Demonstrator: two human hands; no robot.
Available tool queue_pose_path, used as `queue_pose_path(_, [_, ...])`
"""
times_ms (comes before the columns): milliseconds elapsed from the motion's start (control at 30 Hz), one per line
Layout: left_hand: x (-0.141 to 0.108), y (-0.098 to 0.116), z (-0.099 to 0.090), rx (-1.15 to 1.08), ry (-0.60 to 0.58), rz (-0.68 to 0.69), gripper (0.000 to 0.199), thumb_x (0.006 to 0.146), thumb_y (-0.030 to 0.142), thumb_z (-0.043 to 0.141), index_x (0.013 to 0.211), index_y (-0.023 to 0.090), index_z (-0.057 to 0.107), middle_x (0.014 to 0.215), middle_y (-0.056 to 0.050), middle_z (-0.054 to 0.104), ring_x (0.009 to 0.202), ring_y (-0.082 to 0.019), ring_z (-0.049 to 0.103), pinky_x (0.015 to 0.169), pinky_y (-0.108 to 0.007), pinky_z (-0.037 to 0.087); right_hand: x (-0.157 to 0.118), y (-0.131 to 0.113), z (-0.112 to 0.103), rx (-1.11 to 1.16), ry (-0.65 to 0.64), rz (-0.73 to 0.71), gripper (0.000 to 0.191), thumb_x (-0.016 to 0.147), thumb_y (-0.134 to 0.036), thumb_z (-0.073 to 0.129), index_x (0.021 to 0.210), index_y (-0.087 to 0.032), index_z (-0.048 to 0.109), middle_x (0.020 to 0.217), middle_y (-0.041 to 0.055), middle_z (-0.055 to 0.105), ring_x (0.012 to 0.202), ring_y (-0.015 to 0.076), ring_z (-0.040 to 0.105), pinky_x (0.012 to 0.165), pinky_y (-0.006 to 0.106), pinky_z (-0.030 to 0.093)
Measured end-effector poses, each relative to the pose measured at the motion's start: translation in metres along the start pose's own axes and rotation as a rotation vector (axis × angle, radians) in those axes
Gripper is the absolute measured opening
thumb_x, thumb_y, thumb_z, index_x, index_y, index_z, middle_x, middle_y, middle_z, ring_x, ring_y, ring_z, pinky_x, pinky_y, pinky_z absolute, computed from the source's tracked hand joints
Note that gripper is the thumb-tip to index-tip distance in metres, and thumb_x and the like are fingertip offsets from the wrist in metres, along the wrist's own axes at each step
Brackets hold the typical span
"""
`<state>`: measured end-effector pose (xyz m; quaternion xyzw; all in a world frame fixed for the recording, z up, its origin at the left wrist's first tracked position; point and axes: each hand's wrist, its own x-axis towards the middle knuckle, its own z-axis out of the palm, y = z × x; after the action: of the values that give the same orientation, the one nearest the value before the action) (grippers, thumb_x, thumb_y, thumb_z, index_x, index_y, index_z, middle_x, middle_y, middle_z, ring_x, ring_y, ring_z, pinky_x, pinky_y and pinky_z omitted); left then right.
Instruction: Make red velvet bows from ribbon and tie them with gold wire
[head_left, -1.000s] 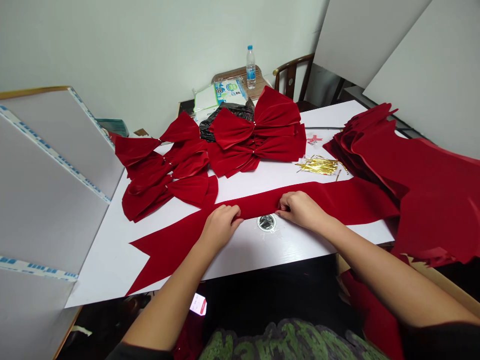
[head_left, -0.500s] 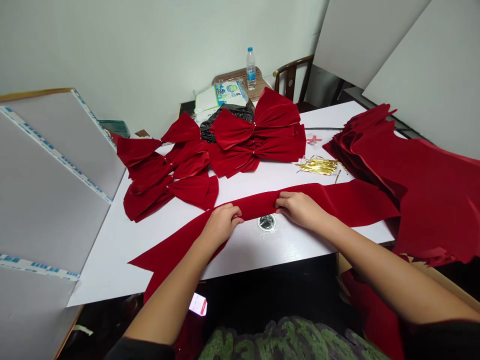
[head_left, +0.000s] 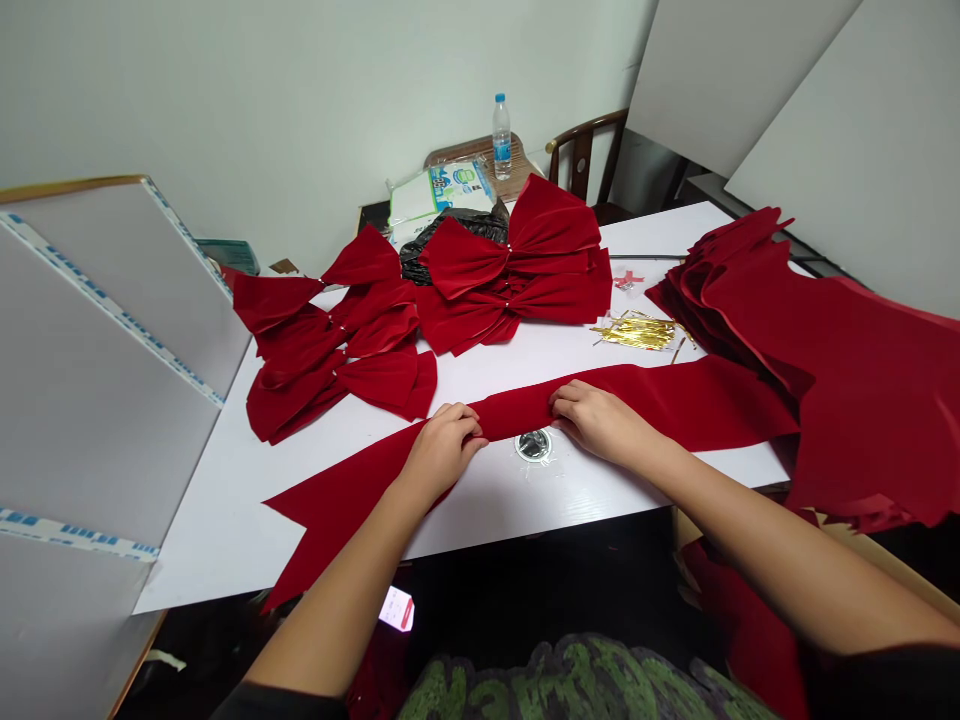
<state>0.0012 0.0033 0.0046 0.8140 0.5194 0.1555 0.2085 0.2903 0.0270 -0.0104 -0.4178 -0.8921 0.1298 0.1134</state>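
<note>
A long red velvet ribbon point(head_left: 517, 408) lies across the white table point(head_left: 495, 510), its notched left end near the front edge. My left hand point(head_left: 448, 445) grips it left of the middle, fingers curled over it. A short span to the right, my right hand point(head_left: 589, 415) pinches the same ribbon, fingertips pressed together. Between my hands the ribbon is narrowed. Just below it a round dark cable-hole cover point(head_left: 533, 445) is set in the tabletop under clear tape.
Finished red bows lie in a left pile point(head_left: 337, 340) and a back pile point(head_left: 517, 260). Gold twist ties point(head_left: 637, 330) sit at centre right. A stack of red ribbons point(head_left: 862, 370) hangs over the right edge. Behind stand a water bottle point(head_left: 502, 140) and a wooden chair point(head_left: 585, 160).
The ribbon's notched left end has shifted slightly, its lower point now spread further out at the table's front edge. Both hands keep almost the same place and grip.
</note>
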Motion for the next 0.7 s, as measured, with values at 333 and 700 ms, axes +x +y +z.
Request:
queue_pose_path(333, [-0.0034,0.0014,0.0043,0.033,0.027,-0.037,0.012,0.093,0.021,0.070,0.082,0.019,0.071,0.108,-0.007,0.072,0.104,-0.025,0.065,0.091,-0.040,0.055,0.0000,-0.0036,0.0014,-0.029,0.019,0.039,0.018,0.101,-0.017,0.057,0.090,-0.013,0.070,0.099,0.0104,0.067,0.093,0.0223,0.058,0.079,0.034,0.047])
queue_pose_path(700, [-0.0058,0.0026,0.0066,0.062,0.041,-0.030,0.011,0.095,0.021,0.069,0.084,0.019,0.071,0.101,-0.006,0.073,0.097,-0.023,0.065,0.086,-0.037,0.054,-0.0001,-0.0043,-0.0024,-0.016,0.012,0.053,0.015,0.100,-0.018,0.060,0.087,-0.014,0.066,0.096,0.0083,0.068,0.092,0.0218,0.060,0.077,0.033,0.044])
